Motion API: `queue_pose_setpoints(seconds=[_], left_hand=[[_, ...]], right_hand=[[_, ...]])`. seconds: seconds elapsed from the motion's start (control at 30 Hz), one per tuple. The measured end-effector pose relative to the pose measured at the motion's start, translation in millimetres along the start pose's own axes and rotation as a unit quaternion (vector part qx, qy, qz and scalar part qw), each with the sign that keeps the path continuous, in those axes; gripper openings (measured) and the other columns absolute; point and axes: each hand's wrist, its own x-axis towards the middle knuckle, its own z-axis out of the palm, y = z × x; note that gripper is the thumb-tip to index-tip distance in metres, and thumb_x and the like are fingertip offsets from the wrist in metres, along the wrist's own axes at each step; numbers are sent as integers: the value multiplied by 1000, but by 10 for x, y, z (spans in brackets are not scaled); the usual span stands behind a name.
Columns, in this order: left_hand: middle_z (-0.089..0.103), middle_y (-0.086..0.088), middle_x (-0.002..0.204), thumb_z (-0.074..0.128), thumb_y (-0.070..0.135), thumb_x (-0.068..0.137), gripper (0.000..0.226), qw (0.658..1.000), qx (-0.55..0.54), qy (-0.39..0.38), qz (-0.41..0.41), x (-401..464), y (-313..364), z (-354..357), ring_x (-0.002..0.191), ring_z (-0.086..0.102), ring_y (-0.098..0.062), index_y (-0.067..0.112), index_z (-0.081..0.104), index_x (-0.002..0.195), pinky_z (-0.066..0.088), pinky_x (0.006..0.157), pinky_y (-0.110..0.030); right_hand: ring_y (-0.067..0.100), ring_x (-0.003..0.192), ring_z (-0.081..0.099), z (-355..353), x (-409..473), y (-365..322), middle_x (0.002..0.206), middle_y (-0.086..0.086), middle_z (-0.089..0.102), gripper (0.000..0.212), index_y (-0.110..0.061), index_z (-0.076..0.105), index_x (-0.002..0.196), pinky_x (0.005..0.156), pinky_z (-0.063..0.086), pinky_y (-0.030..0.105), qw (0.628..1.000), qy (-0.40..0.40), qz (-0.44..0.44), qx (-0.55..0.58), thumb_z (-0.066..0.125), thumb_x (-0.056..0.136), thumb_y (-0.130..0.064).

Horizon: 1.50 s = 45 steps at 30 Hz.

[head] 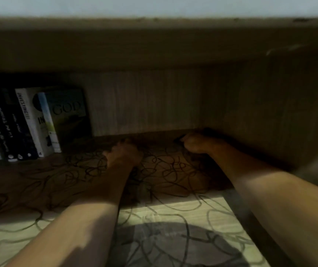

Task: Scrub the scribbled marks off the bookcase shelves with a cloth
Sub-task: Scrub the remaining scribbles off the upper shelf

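Both arms reach deep into the bookcase shelf (173, 207), which is covered in dark looping scribbles (165, 170). Left hand (124, 154) rests on the shelf board in the middle of the scribbles, right of the books (29, 122); fingers look bent, too dark to tell the grip. Right hand (196, 142) is further right of the books, at the back corner, fist curled round something dark. Can't tell if that's the cloth. Books stand upright at the back left, leaning slightly.
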Motion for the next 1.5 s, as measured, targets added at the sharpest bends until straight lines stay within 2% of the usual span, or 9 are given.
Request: queue_pose_setpoints(seconds=[0.17, 0.33, 0.5, 0.6, 0.8, 1.0, 1.17, 1.3, 1.5], left_hand=[[37, -10, 148, 46, 44, 95, 56, 1000, 5, 0, 7, 23, -4, 25, 134, 36, -33, 20, 35, 144, 17, 110, -58], [39, -12, 146, 46, 43, 95, 54, 1000, 2, -1, 12, -3, -5, -9, 133, 37, -34, 18, 37, 142, 19, 109, -57], [41, -12, 145, 48, 44, 93, 54, 1000, -11, 15, 2, -16, -23, -11, 133, 38, -33, 19, 40, 140, 21, 110, -53], [45, -12, 142, 48, 43, 93, 51, 1000, -7, 26, -6, -40, -11, -12, 131, 41, -32, 20, 44, 138, 25, 109, -50], [39, -14, 146, 49, 43, 93, 56, 1000, -5, 5, -3, -30, -18, -8, 134, 36, -34, 16, 41, 142, 22, 111, -54], [37, -17, 148, 48, 43, 94, 54, 999, 32, 4, 14, 43, -61, 6, 134, 36, -37, 17, 42, 142, 29, 112, -50], [50, -19, 136, 55, 32, 90, 43, 996, 15, 70, 45, -311, 72, -74, 124, 47, -36, 18, 54, 131, 37, 105, -44], [55, -24, 128, 55, 27, 90, 40, 995, -15, 89, 37, -743, 114, -75, 119, 50, -39, 6, 55, 124, 41, 101, -42], [59, -23, 123, 55, 27, 91, 36, 994, -2, 103, 21, -904, 151, -136, 118, 52, -37, 5, 59, 119, 32, 104, -40]], right_hand=[[23, 113, 54, 17, -207, -24, 134, 7, 55, 39, -22, 60, 128, 104, 40, 32, 997, -34, -50, 48, 34, 100, -11], [26, 118, 52, -19, -201, 26, 133, 12, 55, 37, -9, 60, 126, 106, 39, 36, 1000, -15, -1, -5, 32, 102, -15], [23, 114, 55, 21, -263, 44, 130, 8, 58, 35, -18, 63, 124, 100, 40, 28, 1000, -1, -18, 22, 37, 101, -16], [25, 118, 54, 30, -405, 99, 131, 9, 58, 36, -12, 63, 124, 97, 37, 26, 1000, -4, -18, 17, 37, 100, -8], [29, 124, 48, 25, -247, -2, 139, 14, 50, 39, -6, 54, 131, 108, 34, 35, 1000, 6, 14, -24, 30, 103, -18], [27, 130, 44, 123, -358, 1, 144, 11, 46, 41, -11, 53, 135, 107, 33, 29, 997, -6, -75, -14, 33, 100, -9], [35, 123, 48, 190, -340, 183, 133, 19, 51, 38, -3, 53, 129, 101, 40, 41, 998, 43, -53, -13, 33, 100, -15], [36, 130, 41, 87, -306, 165, 140, 20, 45, 39, 2, 46, 134, 104, 33, 39, 998, 42, -36, 22, 33, 101, -14], [36, 129, 42, 139, -299, 76, 140, 22, 45, 38, 2, 49, 132, 105, 33, 39, 999, 12, -29, 10, 32, 101, -12]])
